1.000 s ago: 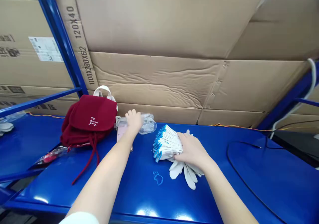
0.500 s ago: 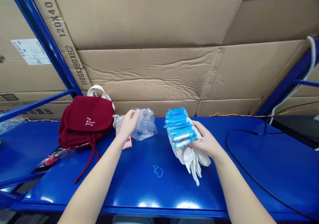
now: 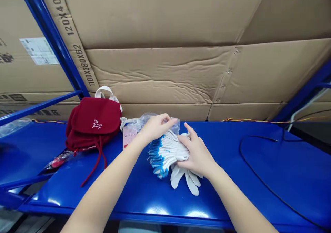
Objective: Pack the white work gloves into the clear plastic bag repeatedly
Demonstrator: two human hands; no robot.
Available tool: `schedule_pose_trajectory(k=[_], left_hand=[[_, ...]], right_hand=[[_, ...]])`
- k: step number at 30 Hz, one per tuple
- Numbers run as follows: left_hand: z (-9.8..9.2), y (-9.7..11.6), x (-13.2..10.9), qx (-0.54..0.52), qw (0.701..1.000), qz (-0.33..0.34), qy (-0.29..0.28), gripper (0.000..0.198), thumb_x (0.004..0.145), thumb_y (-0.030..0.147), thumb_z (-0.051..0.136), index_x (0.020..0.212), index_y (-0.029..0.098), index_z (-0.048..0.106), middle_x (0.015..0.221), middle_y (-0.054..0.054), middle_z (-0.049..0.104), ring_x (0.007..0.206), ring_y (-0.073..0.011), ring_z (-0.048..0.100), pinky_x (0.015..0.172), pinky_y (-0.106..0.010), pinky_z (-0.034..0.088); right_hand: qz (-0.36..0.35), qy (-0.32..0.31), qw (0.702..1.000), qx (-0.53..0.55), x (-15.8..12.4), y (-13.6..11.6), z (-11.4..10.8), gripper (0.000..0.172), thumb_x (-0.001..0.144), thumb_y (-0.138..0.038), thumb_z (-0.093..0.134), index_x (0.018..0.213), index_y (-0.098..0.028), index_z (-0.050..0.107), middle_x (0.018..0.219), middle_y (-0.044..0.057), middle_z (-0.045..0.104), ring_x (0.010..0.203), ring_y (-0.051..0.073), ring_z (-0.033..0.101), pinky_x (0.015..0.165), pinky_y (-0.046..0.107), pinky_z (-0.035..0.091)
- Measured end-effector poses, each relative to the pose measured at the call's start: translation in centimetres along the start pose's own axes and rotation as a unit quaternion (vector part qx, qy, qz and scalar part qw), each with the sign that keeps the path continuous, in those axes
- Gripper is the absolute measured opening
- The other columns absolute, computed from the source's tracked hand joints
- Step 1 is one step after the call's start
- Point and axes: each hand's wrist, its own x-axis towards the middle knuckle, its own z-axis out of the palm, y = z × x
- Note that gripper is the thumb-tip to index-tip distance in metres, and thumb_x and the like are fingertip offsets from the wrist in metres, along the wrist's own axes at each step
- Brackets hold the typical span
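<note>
Blue-cuffed white work gloves (image 3: 168, 152) sit under the left hand (image 3: 156, 127) and right hand (image 3: 197, 156), fingers (image 3: 183, 139) spread (plastic bag (image 3: 144, 120) just behind)

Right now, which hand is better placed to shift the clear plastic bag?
Left, probably. The left hand rests on the clear plastic bag, while the right hand is pressed down on the bundle of white, blue-cuffed gloves, further from the bag.

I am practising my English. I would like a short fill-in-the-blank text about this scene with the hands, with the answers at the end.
The right hand rests on a stack of white gloves with ____ cuff edges.
The left hand lies on a ____ plastic bag.
The cloth bag to the left of the hands is dark ____.

Missing words: blue, clear, red.
</note>
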Motion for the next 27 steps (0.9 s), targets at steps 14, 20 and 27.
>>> schedule_pose_trajectory(k=[14, 20, 27], left_hand=[[0.3, -1.9, -2.4, -0.039, 0.996, 0.077, -0.032, 0.040, 0.082, 0.018, 0.044, 0.118, 0.020, 0.060, 0.103, -0.005, 0.066, 0.088, -0.0178, 0.060, 0.078, -0.029, 0.047], [0.0, 0.2, -2.0, -0.026, 0.982, 0.164, -0.087, 0.030, 0.087, 0.020, 0.040, 0.107, 0.022, 0.063, 0.100, -0.002, 0.068, 0.091, -0.0165, 0.062, 0.083, -0.028, 0.045], [-0.8, -0.7, -4.8, 0.026, 0.997, 0.061, -0.049, 0.052, 0.073, 0.019, 0.053, 0.124, 0.023, 0.046, 0.101, -0.004, 0.059, 0.077, -0.0166, 0.058, 0.068, -0.027, 0.046]], right_hand=[[0.026, -0.026, 0.998, -0.048, 1.2, -0.4, -0.2, 0.098, 0.060, -0.040, 0.064, 0.142, -0.009, 0.022, 0.117, 0.018, 0.058, 0.103, 0.033, 0.051, 0.087, 0.042, 0.032], [-0.007, -0.055, 0.996, -0.069, 1.5, -1.0, -0.5, 0.069, 0.061, -0.038, 0.065, 0.125, -0.018, 0.047, 0.099, 0.008, 0.061, 0.091, 0.027, 0.051, 0.078, 0.037, 0.032], [0.024, -0.021, 0.998, -0.046, 0.9, -0.4, -0.2, 0.075, 0.063, -0.039, 0.064, 0.132, -0.022, 0.042, 0.114, 0.008, 0.060, 0.101, 0.028, 0.051, 0.085, 0.039, 0.031]])
